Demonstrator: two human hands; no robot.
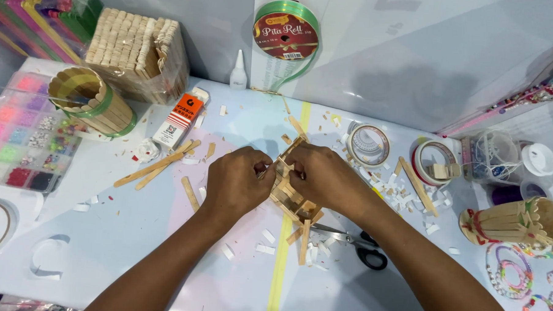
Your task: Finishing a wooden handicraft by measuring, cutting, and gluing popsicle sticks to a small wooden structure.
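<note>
Both my hands meet at the table's middle over a small frame built of wooden craft sticks (290, 196). My left hand (237, 182) pinches a stick at the frame's upper left side. My right hand (322, 175) grips the frame from the right, fingers curled over its top. Most of the frame is hidden under my hands; its lower end and a loose stick (303, 241) stick out below them. Scissors with black handles (356, 245) lie just right of that end.
Loose craft sticks (156, 165) lie left of my hands, near a glue tube box (178, 119). A stick bundle (139, 49), a stick cup (91, 100), a bead box (26, 131), tape rolls (367, 143), a green ribbon spool (285, 33) and paper scraps surround the work spot.
</note>
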